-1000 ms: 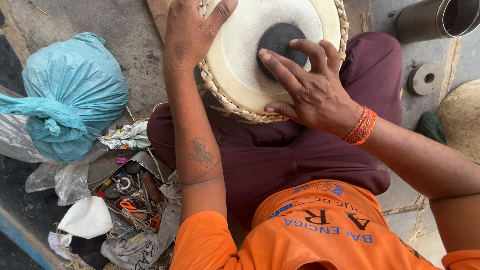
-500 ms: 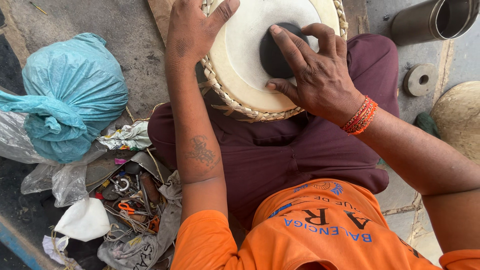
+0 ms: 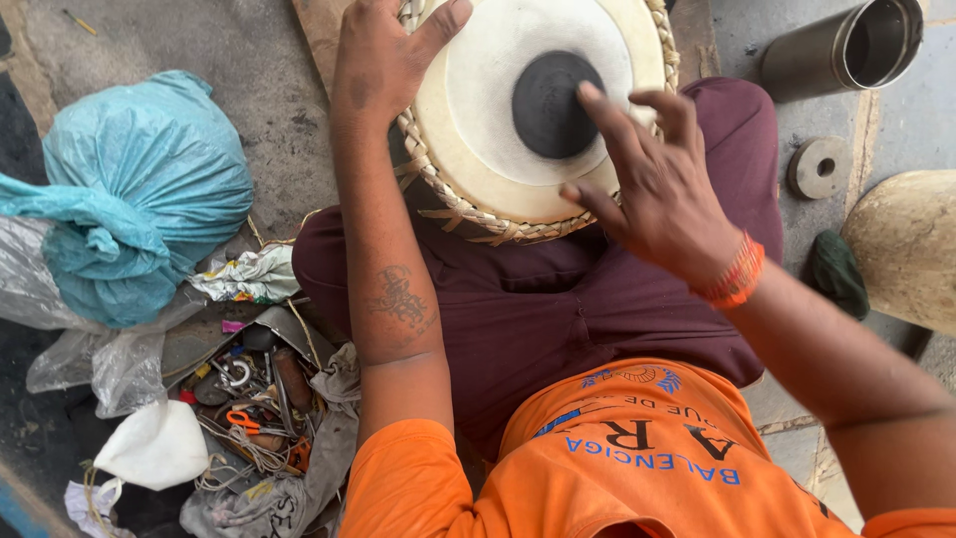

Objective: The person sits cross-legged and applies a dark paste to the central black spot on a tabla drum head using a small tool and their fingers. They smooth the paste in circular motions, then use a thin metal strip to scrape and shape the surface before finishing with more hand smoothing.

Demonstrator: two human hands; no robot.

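A drum (image 3: 498, 130) sat on the person's lap. The left hand (image 3: 383, 60) gripped its woven rim, thumb on the pale skin. The right hand (image 3: 652, 189) hovered with fingers spread beside the black centre patch (image 3: 553, 105). A metal cylinder (image 3: 846, 50) lay nearby.

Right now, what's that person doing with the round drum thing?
A seated person has a small drum propped against their lap. Their left hand grips its woven rim, thumb on the pale skin. Their right hand has fingertips at the black circle in the middle. An open pouch of small tools lies beside them.
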